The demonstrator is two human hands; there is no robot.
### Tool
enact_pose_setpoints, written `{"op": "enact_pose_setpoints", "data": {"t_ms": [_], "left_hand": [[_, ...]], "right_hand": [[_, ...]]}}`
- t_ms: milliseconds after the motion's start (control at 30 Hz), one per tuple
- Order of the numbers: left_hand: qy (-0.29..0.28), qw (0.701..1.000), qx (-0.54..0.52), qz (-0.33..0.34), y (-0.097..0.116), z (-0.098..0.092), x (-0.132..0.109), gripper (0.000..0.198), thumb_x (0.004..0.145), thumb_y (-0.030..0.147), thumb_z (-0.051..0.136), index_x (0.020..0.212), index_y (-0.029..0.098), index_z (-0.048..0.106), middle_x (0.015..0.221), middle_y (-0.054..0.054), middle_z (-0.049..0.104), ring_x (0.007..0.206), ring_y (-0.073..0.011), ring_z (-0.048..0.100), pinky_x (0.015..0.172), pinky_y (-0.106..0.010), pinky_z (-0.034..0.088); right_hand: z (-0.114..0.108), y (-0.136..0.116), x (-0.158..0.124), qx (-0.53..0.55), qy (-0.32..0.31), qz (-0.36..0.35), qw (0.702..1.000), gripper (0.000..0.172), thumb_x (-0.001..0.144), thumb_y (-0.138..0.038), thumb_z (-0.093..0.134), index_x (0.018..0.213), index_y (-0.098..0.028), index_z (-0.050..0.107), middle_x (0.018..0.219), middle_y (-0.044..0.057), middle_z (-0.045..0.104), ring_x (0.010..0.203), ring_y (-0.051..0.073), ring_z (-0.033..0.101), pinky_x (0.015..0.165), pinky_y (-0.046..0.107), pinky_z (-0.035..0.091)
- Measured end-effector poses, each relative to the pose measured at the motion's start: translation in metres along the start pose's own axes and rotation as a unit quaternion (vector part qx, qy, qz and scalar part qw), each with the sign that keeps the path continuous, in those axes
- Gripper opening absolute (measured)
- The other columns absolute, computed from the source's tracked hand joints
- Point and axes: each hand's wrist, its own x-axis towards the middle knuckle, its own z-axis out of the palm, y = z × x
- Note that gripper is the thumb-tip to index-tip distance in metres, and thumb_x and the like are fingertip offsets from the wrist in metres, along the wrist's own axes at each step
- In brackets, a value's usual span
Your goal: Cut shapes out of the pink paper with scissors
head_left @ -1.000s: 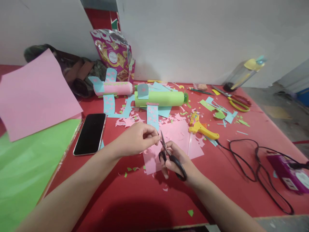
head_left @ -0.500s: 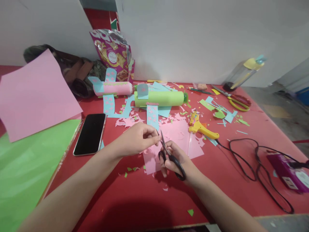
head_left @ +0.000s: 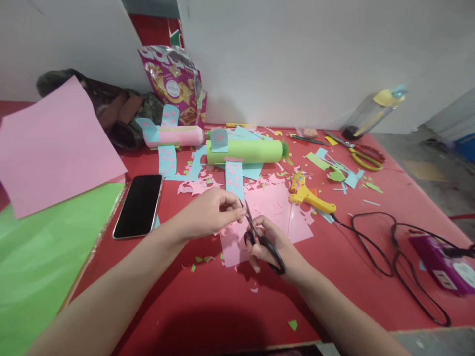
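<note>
1. Red tabletop [head_left: 202, 296] runs back to a white wall [head_left: 297, 64]; pink, green and blue paper scraps [head_left: 196, 187] lie strewn across its middle.
2. Right hand [head_left: 272, 240] holds black-handled scissors [head_left: 254, 230], digits at the handle loops; the blades stand narrowly parted.
3. Left hand [head_left: 215, 212] has thumb and forefinger pinched together; whatever lies between them is too small to make out, so I cannot tell what it is.
4. Blades against pinch is the relation that counts; the scissors' long axis slants from the right palm away from the body and somewhat leftward; the tips reach up just beside the left fingertips, on their right; whether metal touches skin I cannot tell.
5. Beneath both hands lies a pink sheet [head_left: 269, 200], partly covered; a yellow glue gun [head_left: 311, 199] lies beyond and right of the right hand, the nearer one; a green tube [head_left: 256, 152] lies crosswise farther back; a dark-screened phone [head_left: 139, 205] lies left of the left hand.
</note>
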Motion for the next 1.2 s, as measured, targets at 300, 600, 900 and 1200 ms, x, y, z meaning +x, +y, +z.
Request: {"op": "enact_pose_setpoints", "data": {"t_ms": [300,600,900,1200], "left_hand": [[-0.002,0.998,-0.061,-0.011,-0.002,0.005,0.002,0.021,0.073,0.031,0.048,0.061,0.015,0.055,0.049,0.003,0.045,0.046,-0.0081,0.042,0.044,-0.019,0.033],[0.004,0.995,-0.096,-0.01,-0.001,0.009,0.001,0.021,0.073,0.031,0.048,0.062,0.015,0.056,0.047,0.004,0.042,0.044,-0.0072,0.039,0.043,-0.019,0.033],[0.04,0.99,-0.136,0.001,0.005,0.016,0.0,0.019,0.073,0.025,0.047,0.059,0.014,0.053,0.053,0.004,0.049,0.046,-0.0061,0.041,0.043,-0.018,0.033],[0.085,0.981,-0.172,0.009,0.006,0.029,0.0,0.02,0.075,0.025,0.045,0.06,0.014,0.052,0.057,0.003,0.051,0.051,-0.007,0.046,0.049,-0.019,0.035]], "right_hand": [[-0.002,0.002,-0.001,0.022,-0.012,0.001,1.0,0.038,0.066,-0.042,0.064,0.082,-0.022,0.036,0.066,-0.007,0.045,0.045,0.005,0.051,0.045,0.021,0.039],[-0.002,0.0,-0.001,0.006,-0.008,0.001,1.0,0.039,0.067,-0.044,0.062,0.083,-0.021,0.035,0.065,-0.006,0.046,0.045,0.006,0.049,0.045,0.021,0.035],[-0.002,0.001,-0.001,0.008,0.012,-0.011,1.0,0.038,0.067,-0.044,0.062,0.082,-0.022,0.034,0.064,-0.007,0.044,0.043,0.006,0.047,0.043,0.021,0.035],[0.0,-0.001,-0.001,0.015,0.024,-0.018,0.999,0.038,0.068,-0.044,0.061,0.084,-0.023,0.034,0.068,-0.006,0.044,0.047,0.006,0.049,0.043,0.02,0.036]]}}
